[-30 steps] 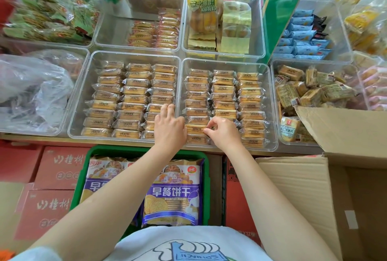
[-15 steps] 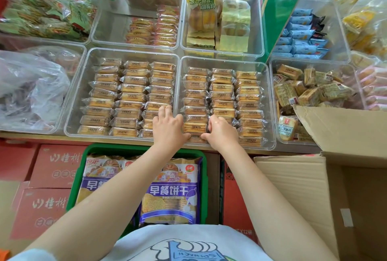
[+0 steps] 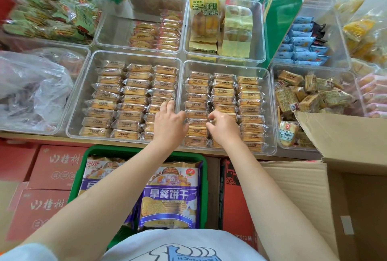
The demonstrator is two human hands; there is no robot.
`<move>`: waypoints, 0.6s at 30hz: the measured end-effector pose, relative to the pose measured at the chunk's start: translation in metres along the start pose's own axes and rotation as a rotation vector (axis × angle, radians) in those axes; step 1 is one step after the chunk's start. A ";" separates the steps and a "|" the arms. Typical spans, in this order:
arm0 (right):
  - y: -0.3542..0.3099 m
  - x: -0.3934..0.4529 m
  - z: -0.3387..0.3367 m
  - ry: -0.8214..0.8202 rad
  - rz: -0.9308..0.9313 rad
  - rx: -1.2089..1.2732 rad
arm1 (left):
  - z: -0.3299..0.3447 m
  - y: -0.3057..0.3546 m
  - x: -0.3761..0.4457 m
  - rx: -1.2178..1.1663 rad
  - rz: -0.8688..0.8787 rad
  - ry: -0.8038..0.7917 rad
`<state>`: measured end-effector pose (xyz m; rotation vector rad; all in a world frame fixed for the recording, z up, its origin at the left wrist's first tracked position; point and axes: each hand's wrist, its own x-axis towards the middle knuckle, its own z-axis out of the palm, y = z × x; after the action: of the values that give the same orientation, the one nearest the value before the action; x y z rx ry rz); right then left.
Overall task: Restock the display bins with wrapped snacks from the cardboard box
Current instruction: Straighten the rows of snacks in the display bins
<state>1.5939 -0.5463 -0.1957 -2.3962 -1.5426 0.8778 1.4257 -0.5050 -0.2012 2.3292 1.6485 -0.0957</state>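
Observation:
Two clear display bins sit side by side, the left bin (image 3: pixel 78 101) and the right bin (image 3: pixel 271 114). Each holds three neat columns of wrapped golden biscuit packs (image 3: pixel 134 99). My left hand (image 3: pixel 169 123) lies over the wall between the bins, fingers straight on the left bin's right column, thumb against the right bin's left column. My right hand (image 3: pixel 223 127) has curled fingers and pinches the wrapper of a biscuit pack (image 3: pixel 196 121) in the right bin's left column. The open cardboard box (image 3: pixel 314 179) stands at the lower right; its inside is hidden.
Behind are more clear bins with orange packs (image 3: pixel 159 30) and yellow bags (image 3: pixel 206 20). A bin of loose packs (image 3: pixel 310 95) lies right, a plastic bag (image 3: pixel 31 87) left. Below the shelf are a green crate (image 3: pixel 204 177) of biscuit bags and red cartons (image 3: pixel 50 172).
Both hands closed in on the right bin's left column from either side. My right hand's fingers have curled onto a pack a little farther back.

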 end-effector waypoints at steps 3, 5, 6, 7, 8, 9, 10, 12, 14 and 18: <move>-0.003 0.002 0.010 0.031 0.017 -0.088 | 0.001 0.001 0.003 0.056 -0.018 -0.049; -0.005 0.005 0.013 0.040 0.033 -0.098 | 0.000 0.002 0.004 0.073 -0.029 -0.087; -0.004 0.006 0.014 0.050 0.039 -0.080 | 0.000 0.002 0.005 0.073 -0.028 -0.097; -0.004 0.007 0.015 0.065 0.046 -0.038 | 0.000 0.003 0.007 0.058 -0.027 -0.097; -0.002 0.007 0.016 0.080 0.054 0.023 | 0.000 0.004 0.008 0.034 -0.029 -0.094; 0.000 0.007 0.017 0.098 0.062 0.088 | 0.000 0.005 0.009 0.014 -0.033 -0.087; 0.002 0.007 0.017 0.115 0.069 0.150 | 0.000 0.004 0.011 0.006 -0.033 -0.078; 0.004 0.005 0.017 0.140 0.093 0.260 | 0.001 0.003 0.013 -0.004 -0.031 -0.067; 0.006 0.004 0.016 0.145 0.109 0.316 | -0.001 0.001 0.013 -0.028 -0.028 -0.043; 0.005 0.008 0.014 0.133 0.101 0.291 | -0.005 0.001 0.010 0.016 0.021 0.052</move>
<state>1.5927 -0.5437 -0.2121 -2.2847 -1.1665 0.8738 1.4292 -0.4948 -0.1982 2.3798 1.6524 -0.0450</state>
